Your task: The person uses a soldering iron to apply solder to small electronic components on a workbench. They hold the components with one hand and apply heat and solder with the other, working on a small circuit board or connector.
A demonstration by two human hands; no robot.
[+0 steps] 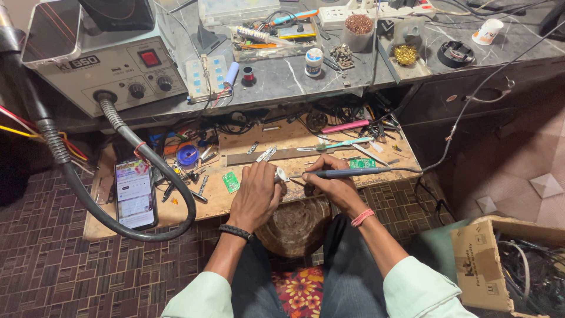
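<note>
My left hand [256,194] is closed around a small shiny metal part [281,174] at the front edge of a low wooden work board [235,203]. My right hand [332,182] grips a dark soldering iron [347,172] like a pen, its tip pointing left and touching or almost touching the metal part. The iron's cable runs off to the right. A small green circuit board [231,182] lies just left of my left hand, and another green board [362,163] lies beyond my right hand.
A phone [135,193] with a lit screen lies at the board's left, looped by a thick black hose from a grey rework station [112,65]. Tweezers, screws and tools litter the board. The grey shelf behind holds solder, jars and a power strip. A cardboard box [479,265] stands at right.
</note>
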